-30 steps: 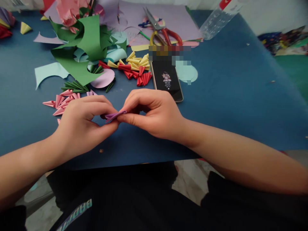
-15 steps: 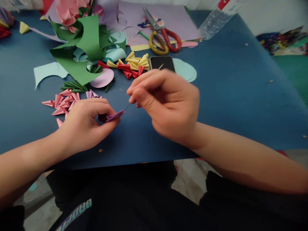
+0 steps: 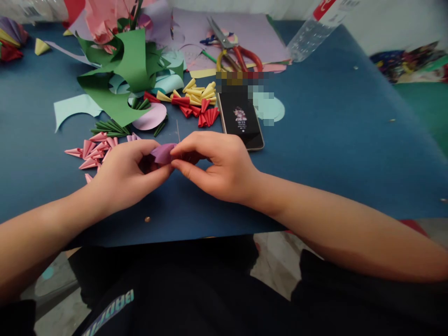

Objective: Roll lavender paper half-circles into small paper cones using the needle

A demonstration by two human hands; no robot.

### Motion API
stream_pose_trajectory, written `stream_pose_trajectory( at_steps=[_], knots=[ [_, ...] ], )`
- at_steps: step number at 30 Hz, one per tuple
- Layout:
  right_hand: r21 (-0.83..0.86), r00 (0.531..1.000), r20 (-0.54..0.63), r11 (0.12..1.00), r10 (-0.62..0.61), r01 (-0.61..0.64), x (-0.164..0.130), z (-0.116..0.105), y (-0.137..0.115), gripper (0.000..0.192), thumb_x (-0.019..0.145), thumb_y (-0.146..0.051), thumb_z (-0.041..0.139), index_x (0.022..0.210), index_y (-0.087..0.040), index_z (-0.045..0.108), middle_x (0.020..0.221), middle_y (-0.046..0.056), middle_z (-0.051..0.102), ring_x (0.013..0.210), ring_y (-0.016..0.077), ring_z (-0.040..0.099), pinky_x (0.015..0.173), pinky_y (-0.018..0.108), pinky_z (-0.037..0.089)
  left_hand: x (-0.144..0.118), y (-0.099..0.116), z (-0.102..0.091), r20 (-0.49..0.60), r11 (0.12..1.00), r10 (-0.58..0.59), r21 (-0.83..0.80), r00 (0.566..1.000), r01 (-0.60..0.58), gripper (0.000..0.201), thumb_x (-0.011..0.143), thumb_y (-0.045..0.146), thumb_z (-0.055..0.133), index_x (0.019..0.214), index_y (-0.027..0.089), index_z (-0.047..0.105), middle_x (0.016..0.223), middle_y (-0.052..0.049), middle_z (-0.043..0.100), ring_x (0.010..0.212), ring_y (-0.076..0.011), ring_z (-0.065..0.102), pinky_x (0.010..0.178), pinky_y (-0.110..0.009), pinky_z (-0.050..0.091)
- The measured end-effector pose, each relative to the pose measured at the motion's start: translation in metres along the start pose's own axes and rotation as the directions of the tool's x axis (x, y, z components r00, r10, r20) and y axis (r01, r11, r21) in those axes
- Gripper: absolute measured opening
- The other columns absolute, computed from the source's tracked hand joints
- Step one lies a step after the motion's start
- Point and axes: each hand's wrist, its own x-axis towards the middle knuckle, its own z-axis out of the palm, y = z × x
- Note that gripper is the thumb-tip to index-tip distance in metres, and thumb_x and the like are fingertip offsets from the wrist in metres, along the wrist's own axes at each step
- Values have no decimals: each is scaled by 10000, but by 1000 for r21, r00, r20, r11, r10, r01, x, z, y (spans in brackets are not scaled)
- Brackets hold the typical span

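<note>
Between both hands is a small piece of purple folded paper (image 3: 164,154), held just above the table's front part. My left hand (image 3: 122,170) pinches its left side between thumb and fingers. My right hand (image 3: 219,163) is closed at its right end, thumb and fingertips pressed on the paper. A thin pale stick (image 3: 177,130) rises beside the right fingertips; its lower end is hidden. Pink paper cones (image 3: 93,151) lie just beyond my left hand, and a phone (image 3: 241,119) with a lit screen lies behind my right hand.
On the blue table (image 3: 332,154) lie yellow cones (image 3: 198,95), red cones (image 3: 209,116), rolled green pieces (image 3: 110,127), green paper scraps (image 3: 135,60) and a lilac paper disc (image 3: 151,116). Scissors (image 3: 234,49) and a leaning plastic bottle (image 3: 315,30) are at the back.
My right hand has come down and left, from holding the thin stick away from the paper to pinching the paper's right end. More of the phone now shows. The left hand stays nearly in place.
</note>
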Motion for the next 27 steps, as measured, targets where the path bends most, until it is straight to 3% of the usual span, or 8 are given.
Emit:
stream_pose_trajectory(
  at_steps=[5, 8, 12, 19, 27],
  knots=[
    [51, 993, 41, 992, 110, -112, -2, 1, 4, 81, 967, -175, 832, 1041, -172, 800, 999, 51, 838, 826, 173, 769, 799, 303, 665, -1, 0, -2, 82, 972, 158, 163, 984, -170, 127, 913, 330, 658, 860, 217, 678, 804, -30, 669, 736, -202, 621, 677, -333, 463],
    [75, 989, 39, 987, 143, -145, -2, 1, 5, 165, 913, -167, 888, 1055, -167, 804, 1004, 46, 838, 808, 170, 759, 789, 301, 663, -3, -2, -2, 79, 952, 221, 201, 972, -233, 175, 949, 328, 605, 884, 204, 711, 899, -63, 728, 806, -226, 679, 738, -346, 497],
    [93, 988, 47, 984, 150, -154, -1, 2, 4, 197, 884, -200, 931, 1027, -173, 798, 958, 28, 824, 788, 162, 747, 777, 289, 660, -6, -6, 0, 62, 950, 234, 200, 970, -241, 256, 1025, 298, 547, 868, 198, 722, 916, -68, 736, 847, -228, 717, 752, -346, 505],
    [146, 976, -2, 965, 219, -217, -1, 5, -3, 114, 906, -140, 797, 1015, -166, 776, 941, 31, 816, 798, 156, 763, 803, 291, 669, -5, -3, -1, 26, 955, 217, 203, 976, -218, 268, 1031, 264, 558, 850, 192, 743, 896, -64, 748, 833, -227, 723, 744, -351, 498],
    [105, 969, -94, 970, 228, -218, 0, 8, -7, 41, 929, -190, 769, 968, -185, 758, 911, 30, 801, 845, 179, 744, 796, 316, 649, -8, 8, 4, -26, 934, 302, 210, 953, -290, 275, 1102, 318, 626, 949, 162, 794, 975, -101, 779, 831, -227, 729, 753, -342, 533]
  ],
)
